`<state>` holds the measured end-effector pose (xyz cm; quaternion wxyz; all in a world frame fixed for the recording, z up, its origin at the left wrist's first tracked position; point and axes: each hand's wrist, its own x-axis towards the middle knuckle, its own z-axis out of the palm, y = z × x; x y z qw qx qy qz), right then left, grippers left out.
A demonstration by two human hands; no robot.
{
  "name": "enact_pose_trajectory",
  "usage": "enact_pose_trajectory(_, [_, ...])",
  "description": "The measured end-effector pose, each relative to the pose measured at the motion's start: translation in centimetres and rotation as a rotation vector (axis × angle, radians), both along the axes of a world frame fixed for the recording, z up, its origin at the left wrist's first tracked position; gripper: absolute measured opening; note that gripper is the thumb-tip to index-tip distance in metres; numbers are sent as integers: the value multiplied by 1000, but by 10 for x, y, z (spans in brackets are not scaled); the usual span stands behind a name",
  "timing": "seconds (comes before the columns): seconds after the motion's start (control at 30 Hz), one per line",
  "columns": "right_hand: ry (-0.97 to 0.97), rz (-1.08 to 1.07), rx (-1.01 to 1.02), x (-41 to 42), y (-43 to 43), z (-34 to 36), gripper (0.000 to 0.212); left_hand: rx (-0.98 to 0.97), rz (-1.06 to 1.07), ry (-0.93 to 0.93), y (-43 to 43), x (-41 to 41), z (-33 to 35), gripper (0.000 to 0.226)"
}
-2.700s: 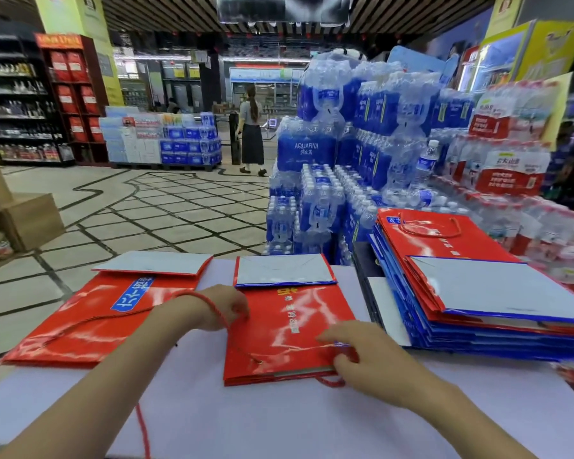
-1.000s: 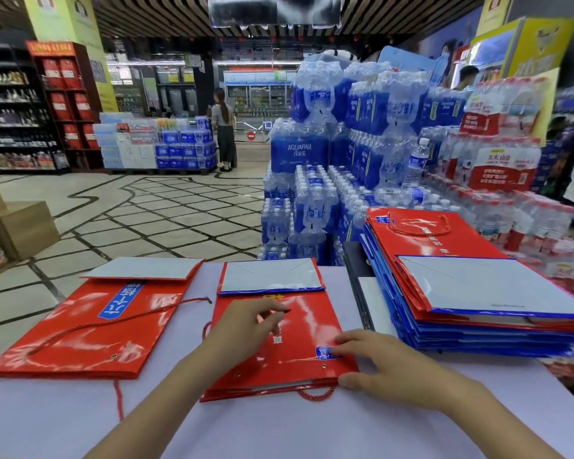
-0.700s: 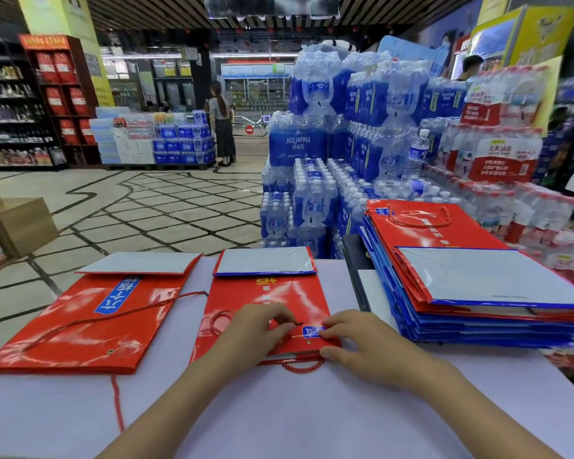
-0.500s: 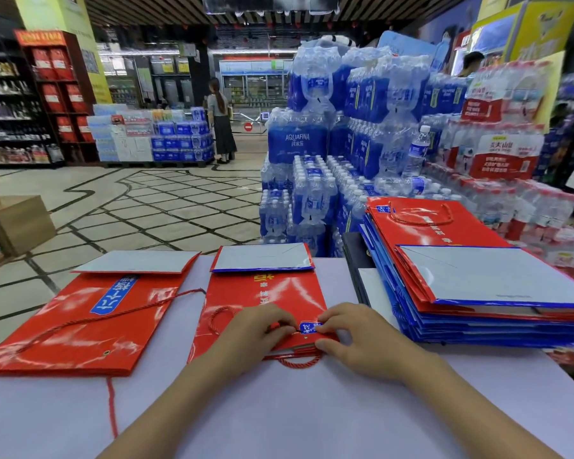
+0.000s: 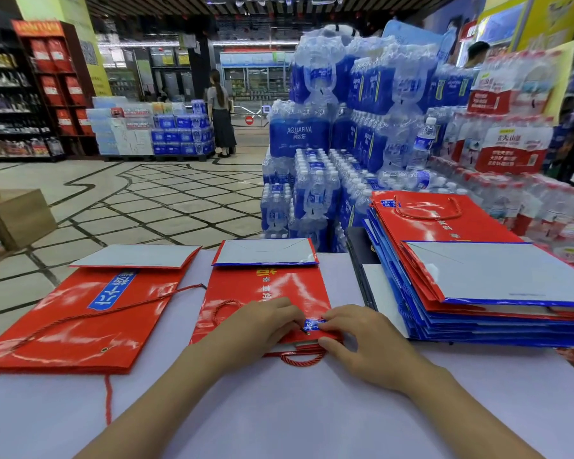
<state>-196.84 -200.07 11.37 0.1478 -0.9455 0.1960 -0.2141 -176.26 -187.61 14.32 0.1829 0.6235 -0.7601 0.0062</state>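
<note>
Bag (image 5: 265, 289): lying flat on the worktop (image 5: 279, 412), mouth edge nearest
Left hand (image 5: 256, 326): fingers pinching cord (image 5: 217, 311) at the hole
Right hand (image 5: 368, 346): fingers gripping bag's near edge
Progress: handle threading looking part-done; stack (image 5: 478, 293) waiting

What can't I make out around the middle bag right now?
Head view:
Whether the left hand pinches the cord: its own fingers cover the spot.
The label on the middle bag: too small, half under the right hand.
The left bag and the stack: cut by frame edges.
</note>
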Motion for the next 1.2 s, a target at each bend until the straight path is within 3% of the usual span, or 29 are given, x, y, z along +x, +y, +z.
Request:
enact_pose_trajectory(0.23, [-14, 10, 15, -1, -1, -2, 64, 30, 1, 8, -1, 1, -1, 20])
enact_pose_trajectory(0.53, [-17, 30, 19, -1, -3, -1, 67, 52, -46, -248, -7, -4, 14, 23])
enact_pose_trajectory(0.73, [-141, 50, -33, -2, -2, 0, 37, 144, -60, -136, -13, -4, 24, 23])
enact_pose_trajectory(0.97, [-179, 63, -46, -3, 1, 3, 29, 231, -56, -365, -23, -14, 36, 25])
enact_pose_trajectory(1.2, [-289, 76, -139, -1, -2, 0, 27, 299, -56, -171, -29, -9, 39, 20])
